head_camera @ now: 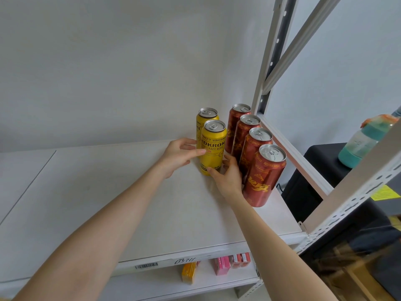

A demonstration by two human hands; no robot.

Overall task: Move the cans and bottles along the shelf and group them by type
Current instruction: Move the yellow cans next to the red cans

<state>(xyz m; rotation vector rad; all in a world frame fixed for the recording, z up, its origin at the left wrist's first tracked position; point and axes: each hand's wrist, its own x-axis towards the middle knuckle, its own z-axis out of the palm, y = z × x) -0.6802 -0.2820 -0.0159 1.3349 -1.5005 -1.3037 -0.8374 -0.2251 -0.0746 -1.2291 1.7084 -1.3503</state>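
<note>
The front yellow can (213, 146) stands upright on the white shelf board (130, 203), and both hands are on it; the left hand (180, 156) holds it from its left side, with one finger laid across the label and the other fingers reaching round toward the back; the right hand (227, 179) grips it low on its right side, with the thumb pressed near the bottom edge and the fingers curled round behind. The two hands are near each other, with only this can between them; both forearms are bare.

Directly behind the front yellow can, touching it or almost touching, stands the second yellow can (207, 118), also upright. To the right of the front yellow can, with a narrow gap, four red cans (267, 174) stand in one row that runs from the back wall toward the front edge; they are close together and all have the top closed; the nearest one stands just beside the right wrist.

Further right of the front yellow can rises the white metal post (267, 61) of the rack; beyond it a teal bottle (364, 140) stands on a black box (314, 170). Below the front yellow can, on the lower shelf, are pink boxes (222, 265) and an orange box (188, 272); a barcode label (146, 265) is stuck on the front edge of the board.
</note>
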